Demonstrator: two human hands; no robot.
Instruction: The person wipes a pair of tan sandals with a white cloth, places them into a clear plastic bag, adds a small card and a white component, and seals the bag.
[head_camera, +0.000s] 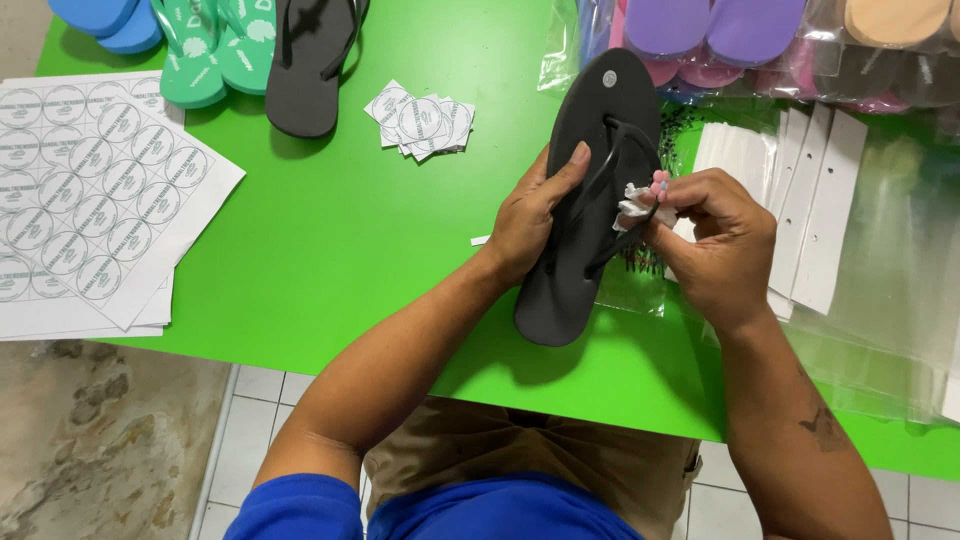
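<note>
Small packing workshop, green table, sticker sheets, bagged flip-flops, plastic sleeves

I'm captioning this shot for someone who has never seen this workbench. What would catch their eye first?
The bright green table hits first. At its middle, the left hand grips a black flip-flop, while the right hand pinches a small white scrap against its strap. Sheets of round stickers lie at the left edge, and bagged purple and pink flip-flops are piled at the top right.
</note>
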